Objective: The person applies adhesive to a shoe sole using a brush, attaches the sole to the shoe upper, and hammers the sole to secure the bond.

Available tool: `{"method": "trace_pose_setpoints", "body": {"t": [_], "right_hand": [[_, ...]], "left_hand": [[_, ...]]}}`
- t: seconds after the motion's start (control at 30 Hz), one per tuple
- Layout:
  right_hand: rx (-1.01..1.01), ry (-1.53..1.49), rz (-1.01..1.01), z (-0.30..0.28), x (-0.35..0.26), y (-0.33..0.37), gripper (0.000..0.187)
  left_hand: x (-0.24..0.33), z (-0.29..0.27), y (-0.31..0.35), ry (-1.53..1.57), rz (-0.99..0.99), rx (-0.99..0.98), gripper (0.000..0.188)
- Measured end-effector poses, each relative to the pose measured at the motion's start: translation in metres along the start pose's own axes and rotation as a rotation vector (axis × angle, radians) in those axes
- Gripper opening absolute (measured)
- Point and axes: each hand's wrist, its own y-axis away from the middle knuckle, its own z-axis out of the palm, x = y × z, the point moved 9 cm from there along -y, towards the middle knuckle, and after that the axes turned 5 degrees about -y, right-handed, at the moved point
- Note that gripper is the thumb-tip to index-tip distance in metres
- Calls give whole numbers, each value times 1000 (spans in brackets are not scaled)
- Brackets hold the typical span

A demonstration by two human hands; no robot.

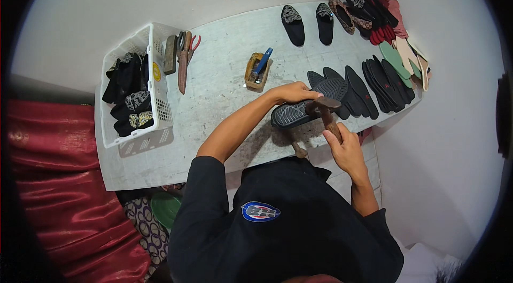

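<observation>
A black shoe (293, 115) is turned with its grey-patterned sole up, above the near edge of the table. My left hand (295, 92) is closed on the shoe's far side, its fingertips partly out of sight. Closed round the wooden handle of a hammer (332, 127) is my right hand (347, 150). The hammer's brown metal head lies over the sole, close to my left fingers; I cannot tell if it touches. Below the shoe, a rusty metal piece with a rounded end (300, 150) juts out at the table's edge.
Several black soles (360, 90) lie to the right, with green and beige insoles (393, 58) beyond. Finished-looking black loafers (293, 25) stand at the back. A small box with a blue-handled tool (262, 64), pliers (193, 48) and a white basket (160, 90) of shoe uppers are leftward.
</observation>
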Motion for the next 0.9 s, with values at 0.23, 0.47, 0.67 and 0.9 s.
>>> {"method": "trace_pose_setpoints", "body": {"t": [0.23,0.47,0.67,0.9], "right_hand": [[29,-154,-198,21,-26,15,30],[-168,-5,21,33,-13,-2,32],[-20,-173,-297,30,-35,14,31],[-173,24,-5,41,-9,-2,31]], "left_hand": [[-3,5,-7,33,80,-14,48],[8,2,2,49,143,35,46],[5,3,-6,32,171,10,46],[-1,3,-1,104,166,52,42]]}}
